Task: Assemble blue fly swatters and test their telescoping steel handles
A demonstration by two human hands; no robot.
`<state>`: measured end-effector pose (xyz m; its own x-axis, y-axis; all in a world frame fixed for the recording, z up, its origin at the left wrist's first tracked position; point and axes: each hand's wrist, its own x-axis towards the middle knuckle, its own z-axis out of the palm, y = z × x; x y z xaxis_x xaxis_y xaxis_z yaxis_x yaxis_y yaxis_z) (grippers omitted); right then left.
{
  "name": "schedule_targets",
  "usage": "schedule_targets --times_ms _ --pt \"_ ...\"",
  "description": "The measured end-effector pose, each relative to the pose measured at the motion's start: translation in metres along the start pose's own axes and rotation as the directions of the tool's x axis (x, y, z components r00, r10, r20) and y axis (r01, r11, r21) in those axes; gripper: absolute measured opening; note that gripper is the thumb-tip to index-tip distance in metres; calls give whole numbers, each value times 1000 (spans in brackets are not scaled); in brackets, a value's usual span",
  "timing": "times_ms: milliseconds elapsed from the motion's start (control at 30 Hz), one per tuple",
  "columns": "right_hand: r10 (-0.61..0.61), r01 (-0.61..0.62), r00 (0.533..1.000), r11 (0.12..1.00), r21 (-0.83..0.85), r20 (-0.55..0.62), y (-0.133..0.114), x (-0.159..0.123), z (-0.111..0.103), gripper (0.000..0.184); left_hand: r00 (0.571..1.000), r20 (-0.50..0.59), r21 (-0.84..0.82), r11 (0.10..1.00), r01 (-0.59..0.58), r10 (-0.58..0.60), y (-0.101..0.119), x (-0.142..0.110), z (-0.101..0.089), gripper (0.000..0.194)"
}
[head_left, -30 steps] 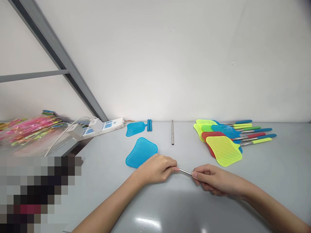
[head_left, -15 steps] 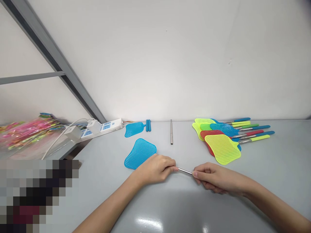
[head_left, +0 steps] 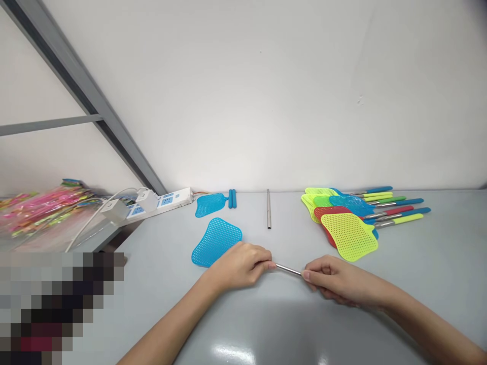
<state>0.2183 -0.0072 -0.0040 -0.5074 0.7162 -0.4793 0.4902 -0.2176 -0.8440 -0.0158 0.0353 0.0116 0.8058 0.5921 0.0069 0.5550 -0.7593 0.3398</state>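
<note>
A blue fly swatter head [head_left: 217, 242] with a mesh of small holes sticks out beyond my left hand [head_left: 247, 263]. My left fingers are closed where its neck would be, so the joint with the rod is hidden. A thin metal rod [head_left: 288, 269] spans the gap between my two hands, sloping slightly down to the right. My right hand [head_left: 335, 279] pinches the rod's other end between thumb and fingers; whatever lies inside that palm cannot be seen.
Behind my hands lie another blue swatter head [head_left: 210, 205], two blue handle grips [head_left: 232, 198] and a metal rod [head_left: 269, 209]. Several coloured fly swatters [head_left: 350, 235] are piled at right. A power strip [head_left: 171, 199] and plastic-wrapped bundles [head_left: 49, 205] sit at left.
My left hand and the blue swatter head have shifted slightly left. A little more of the metal rod shows between my hands, while my right hand has hardly moved.
</note>
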Motion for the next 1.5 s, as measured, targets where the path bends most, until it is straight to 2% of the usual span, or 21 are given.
schedule_targets --times_ms 300,467,567,767,967,1067,1167,1367,1500 --pt "19 -27 997 994 -110 -72 3 0 -1 47 1000 -11 -24 1000 6 -7 0 -1 0 32" --pt "-48 28 993 984 -174 -112 -1 0 1 47 999 -28 -10 1000 16 -16 0 -2 2 31" --pt "-42 16 991 980 -199 -124 -3 1 2 47 1000 -26 -2 1000 10 -10 0 -3 3 30" --pt "19 -26 997 995 -98 -74 0 3 1 45 999 -39 20 1000 12 -11 -1 -5 4 30" --pt "-3 2 999 999 -34 -37 1 5 2 42 999 -48 49 999 2 0 -2 -6 4 30" --pt "7 -8 999 999 -34 -42 -1 3 2 40 998 -58 87 996 -1 6 2 -6 7 28" --pt "1 -11 996 995 -103 -91 -3 1 2 38 997 -78 133 991 6 4 8 -6 9 27" --pt "-76 42 983 980 -195 -169 -1 3 5 35 994 -104 174 984 38 -20 15 -7 11 24" --pt "-119 74 973 972 -223 -197 4 9 10 41 990 -138 199 978 63 -35 26 -4 14 20"
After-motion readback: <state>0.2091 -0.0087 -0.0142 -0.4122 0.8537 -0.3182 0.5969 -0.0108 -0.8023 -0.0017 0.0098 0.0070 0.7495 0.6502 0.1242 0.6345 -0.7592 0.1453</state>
